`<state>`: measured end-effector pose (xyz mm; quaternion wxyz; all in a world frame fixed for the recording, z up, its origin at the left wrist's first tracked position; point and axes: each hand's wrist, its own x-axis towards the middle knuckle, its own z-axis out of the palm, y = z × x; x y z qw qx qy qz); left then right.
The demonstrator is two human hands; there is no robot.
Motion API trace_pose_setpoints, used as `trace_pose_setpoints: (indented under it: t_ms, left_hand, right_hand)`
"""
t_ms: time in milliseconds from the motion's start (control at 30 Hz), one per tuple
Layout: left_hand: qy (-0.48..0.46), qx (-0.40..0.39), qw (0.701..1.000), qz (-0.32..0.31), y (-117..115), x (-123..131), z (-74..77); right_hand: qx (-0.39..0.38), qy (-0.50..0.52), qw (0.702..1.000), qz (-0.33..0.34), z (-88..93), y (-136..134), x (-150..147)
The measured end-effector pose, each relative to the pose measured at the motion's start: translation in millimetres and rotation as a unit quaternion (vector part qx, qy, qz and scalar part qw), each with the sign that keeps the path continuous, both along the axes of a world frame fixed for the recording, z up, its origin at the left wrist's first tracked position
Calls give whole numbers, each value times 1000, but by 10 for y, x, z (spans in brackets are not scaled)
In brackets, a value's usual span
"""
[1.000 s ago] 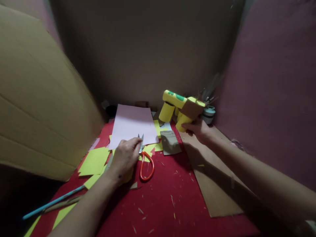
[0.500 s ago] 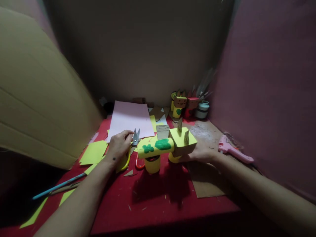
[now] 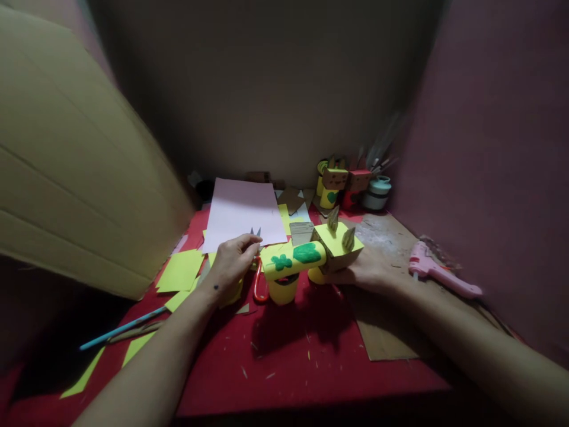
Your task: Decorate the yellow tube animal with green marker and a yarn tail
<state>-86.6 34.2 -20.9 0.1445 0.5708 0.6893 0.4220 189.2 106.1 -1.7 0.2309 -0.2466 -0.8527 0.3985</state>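
1. Head view: yellow paper animal figure on the near side of the pink sheet, toward its right.
2. Right hand: fingers, partly hidden, gripping the figure beneath its box head.
3. Left hand: fingers bent over scissors by the sheet's near edge; grip cannot be told.
4. Glue gun: well right of the sheet.

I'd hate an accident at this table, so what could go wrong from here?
The scissors have parted blades right at the left hand; a slip might nick a finger. Only the right hand holds the yellow model; it could slip. The pink glue gun lies near the right forearm, which might bump it.
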Motion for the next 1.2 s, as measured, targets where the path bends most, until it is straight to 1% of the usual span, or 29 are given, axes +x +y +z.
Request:
trace_pose_setpoints:
  t_ms: [67, 133, 300, 400, 533, 633, 733, 833, 933, 1000, 1033, 1100, 1200]
  left_hand:
    - [-10, -6, 1000, -12, -12, 28, 7]
    - [-14, -12, 1000, -20, -19, 32, 26]
    - [-4, -23, 999, -25, -15, -5, 82]
    - [3, -25, 999, -25, 3, -26, 75]
    - [7, -19, 1000, -18, 13, -38, 24]
    - [15, -17, 1000, -6, -4, -21, -5]
    - [29, -24, 999, 12, 12, -41, 25]
    - [44, -35, 997, 60, 122, -210, 153]
    - [59, -57, 987, 140, 333, -544, 330]
    - [69, -84, 975, 193, 496, -783, 414]
    - [73, -101, 970, 211, 574, -886, 433]
    - [73, -131, 961, 234, 711, -1035, 417]
    - [61, -150, 960, 226, 863, -1115, 295]
  right_hand:
    - [16, -6, 1000, -12, 30, -12, -25]
    - [11, 0, 1000, -18, 24, 7, -14]
    - [-38, 9, 999, 3, -65, 102, 94]
    - [-59, 17, 998, -12, -110, 120, 120]
    - [-100, 24, 994, -45, -177, 109, 109]
    - [-118, 23, 992, -44, -239, 95, 106]
    - [-144, 64, 986, -48, -286, 71, 111]
    - [-145, 115, 980, -77, -306, 37, 118]
    - [-155, 161, 969, -102, -311, 10, 123]
    - [-181, 171, 962, -111, -315, 6, 126]
    - [-195, 167, 959, -118, -318, 8, 130]
    - [-208, 153, 957, -134, -319, 16, 142]
    - [-165, 125, 967, -147, -303, 19, 167]
